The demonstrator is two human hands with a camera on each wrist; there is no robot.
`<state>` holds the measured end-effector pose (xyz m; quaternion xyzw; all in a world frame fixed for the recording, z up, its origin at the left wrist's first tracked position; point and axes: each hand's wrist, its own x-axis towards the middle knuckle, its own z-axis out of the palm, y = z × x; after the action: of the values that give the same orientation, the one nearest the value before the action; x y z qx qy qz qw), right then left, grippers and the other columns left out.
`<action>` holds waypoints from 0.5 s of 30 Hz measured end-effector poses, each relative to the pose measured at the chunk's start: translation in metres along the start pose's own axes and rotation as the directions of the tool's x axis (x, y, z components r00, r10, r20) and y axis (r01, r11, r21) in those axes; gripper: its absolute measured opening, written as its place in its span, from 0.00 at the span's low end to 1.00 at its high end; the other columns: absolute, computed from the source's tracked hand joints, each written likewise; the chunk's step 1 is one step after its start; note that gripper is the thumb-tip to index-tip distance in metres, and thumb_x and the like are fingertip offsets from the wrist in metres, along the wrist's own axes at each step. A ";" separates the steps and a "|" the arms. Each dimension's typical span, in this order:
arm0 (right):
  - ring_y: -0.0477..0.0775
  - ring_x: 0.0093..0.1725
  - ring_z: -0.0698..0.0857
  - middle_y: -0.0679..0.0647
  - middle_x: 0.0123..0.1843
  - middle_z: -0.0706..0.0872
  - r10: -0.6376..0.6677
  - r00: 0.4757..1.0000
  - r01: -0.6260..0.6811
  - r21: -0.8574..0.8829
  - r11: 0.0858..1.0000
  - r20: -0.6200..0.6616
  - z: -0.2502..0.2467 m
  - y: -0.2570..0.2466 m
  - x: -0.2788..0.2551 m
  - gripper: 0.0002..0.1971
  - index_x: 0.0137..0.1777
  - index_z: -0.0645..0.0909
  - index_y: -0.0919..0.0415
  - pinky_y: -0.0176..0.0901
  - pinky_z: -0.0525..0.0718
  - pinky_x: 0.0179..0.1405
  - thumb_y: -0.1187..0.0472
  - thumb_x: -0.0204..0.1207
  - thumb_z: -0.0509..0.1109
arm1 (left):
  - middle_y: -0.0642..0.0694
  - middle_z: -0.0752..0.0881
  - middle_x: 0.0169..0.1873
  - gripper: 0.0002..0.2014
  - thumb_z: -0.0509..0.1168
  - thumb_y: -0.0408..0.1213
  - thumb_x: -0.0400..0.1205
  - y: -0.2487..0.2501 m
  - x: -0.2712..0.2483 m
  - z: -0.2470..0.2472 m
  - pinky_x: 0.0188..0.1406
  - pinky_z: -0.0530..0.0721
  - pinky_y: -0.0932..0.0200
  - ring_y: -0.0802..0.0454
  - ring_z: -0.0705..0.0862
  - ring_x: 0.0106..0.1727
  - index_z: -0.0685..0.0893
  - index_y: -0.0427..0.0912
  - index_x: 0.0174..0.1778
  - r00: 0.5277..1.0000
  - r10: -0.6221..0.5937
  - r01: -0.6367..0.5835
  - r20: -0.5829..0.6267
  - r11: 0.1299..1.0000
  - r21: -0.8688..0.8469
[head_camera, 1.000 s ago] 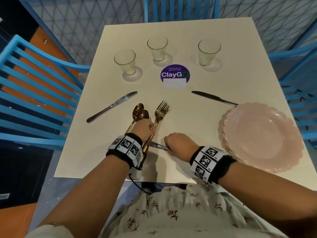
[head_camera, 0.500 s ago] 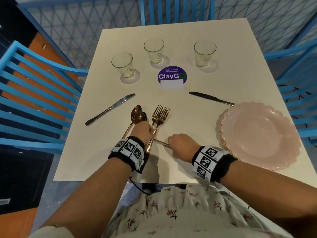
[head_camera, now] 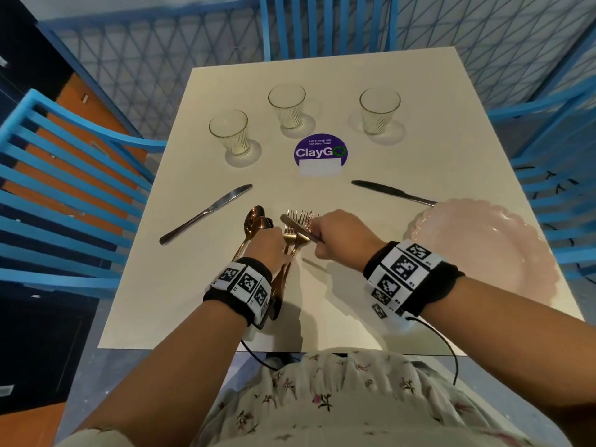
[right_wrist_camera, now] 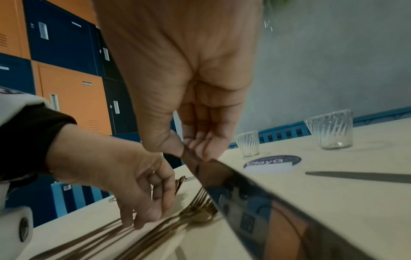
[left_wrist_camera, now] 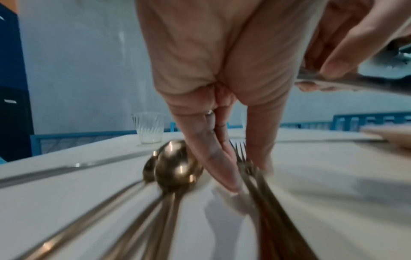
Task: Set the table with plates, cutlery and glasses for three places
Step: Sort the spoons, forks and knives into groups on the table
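My left hand [head_camera: 272,245] rests straight fingers [left_wrist_camera: 220,167] on a bundle of copper cutlery on the table, between the spoons [head_camera: 256,221] and the forks [head_camera: 301,217]. My right hand [head_camera: 335,235] pinches a silver knife [head_camera: 296,228] by its handle, with the blade [right_wrist_camera: 255,202] held over the forks and pointing left. Two more knives lie flat, one to the left [head_camera: 206,212] and one to the right [head_camera: 392,191]. Three empty ribbed glasses [head_camera: 229,132] [head_camera: 287,106] [head_camera: 380,111] stand in a row at the back. A stack of pink scalloped plates [head_camera: 483,250] sits at the right.
A purple ClayGo sticker [head_camera: 320,153] marks the middle of the cream table [head_camera: 193,301]. Blue slatted chairs stand at the left [head_camera: 64,188], right [head_camera: 554,175] and far side [head_camera: 325,24]. Orange and navy lockers [right_wrist_camera: 66,70] stand off to the left.
My right hand has lifted the knife off the table near the front edge and carried it forward over the forks. My left hand stays on the cutlery bundle.
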<state>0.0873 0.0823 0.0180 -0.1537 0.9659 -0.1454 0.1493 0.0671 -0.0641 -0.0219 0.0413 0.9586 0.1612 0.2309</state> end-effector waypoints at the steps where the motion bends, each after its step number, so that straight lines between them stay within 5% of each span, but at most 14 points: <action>1: 0.54 0.38 0.75 0.54 0.38 0.77 -0.007 1.000 0.007 0.003 1.000 -0.020 -0.006 -0.001 0.001 0.09 0.51 0.82 0.65 0.38 0.64 0.26 0.63 0.73 0.66 | 0.40 0.86 0.43 0.10 0.64 0.35 0.81 0.001 0.004 -0.008 0.53 0.82 0.54 0.44 0.85 0.49 0.81 0.32 0.53 0.999 -0.024 0.022 -0.046 0.999 -0.048; 4: 0.58 0.41 0.79 0.53 0.39 0.76 -0.057 0.995 0.056 -0.018 0.998 -0.085 -0.020 -0.002 0.005 0.08 0.51 0.81 0.63 0.41 0.67 0.36 0.61 0.76 0.65 | 0.39 0.85 0.31 0.21 0.55 0.46 0.86 0.002 0.012 -0.049 0.46 0.88 0.47 0.42 0.86 0.34 0.83 0.29 0.46 0.981 -0.160 0.089 -0.109 0.870 -0.485; 6: 0.57 0.42 0.79 0.53 0.40 0.76 -0.120 0.981 0.111 -0.068 0.991 -0.151 -0.028 0.000 0.009 0.08 0.52 0.80 0.63 0.42 0.69 0.37 0.62 0.77 0.63 | 0.37 0.87 0.30 0.34 0.47 0.60 0.84 0.004 0.010 -0.081 0.40 0.88 0.51 0.44 0.87 0.29 0.84 0.30 0.42 0.991 -0.130 0.116 0.024 0.763 -0.636; 8: 0.57 0.45 0.80 0.57 0.45 0.80 -0.184 0.962 0.155 -0.150 0.976 -0.203 -0.036 0.002 0.014 0.11 0.57 0.79 0.63 0.43 0.71 0.38 0.66 0.77 0.61 | 0.36 0.90 0.33 0.38 0.45 0.63 0.82 0.011 0.006 -0.102 0.35 0.88 0.57 0.47 0.88 0.28 0.85 0.30 0.44 0.973 -0.001 0.153 0.231 0.751 -0.642; 11: 0.62 0.51 0.82 0.62 0.52 0.82 -0.281 0.928 0.220 -0.251 0.943 -0.245 -0.046 0.007 0.022 0.15 0.63 0.79 0.66 0.46 0.71 0.38 0.70 0.77 0.62 | 0.43 0.88 0.29 0.26 0.51 0.52 0.86 0.025 0.007 -0.110 0.23 0.84 0.67 0.56 0.83 0.22 0.84 0.31 0.48 0.895 0.182 0.154 0.407 0.730 -0.666; 15: 0.63 0.54 0.83 0.61 0.55 0.83 -0.196 0.934 0.165 -0.126 0.978 -0.299 -0.052 0.029 0.030 0.11 0.58 0.81 0.65 0.49 0.78 0.45 0.66 0.78 0.64 | 0.51 0.73 0.22 0.13 0.55 0.38 0.87 0.030 0.020 -0.095 0.18 0.72 0.70 0.61 0.68 0.17 0.82 0.36 0.45 0.918 0.204 0.118 0.341 0.680 -0.724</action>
<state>0.0352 0.1112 0.0489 -0.2243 0.9650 -0.1331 -0.0260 0.0057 -0.0601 0.0593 0.0003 0.7453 0.5241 0.4122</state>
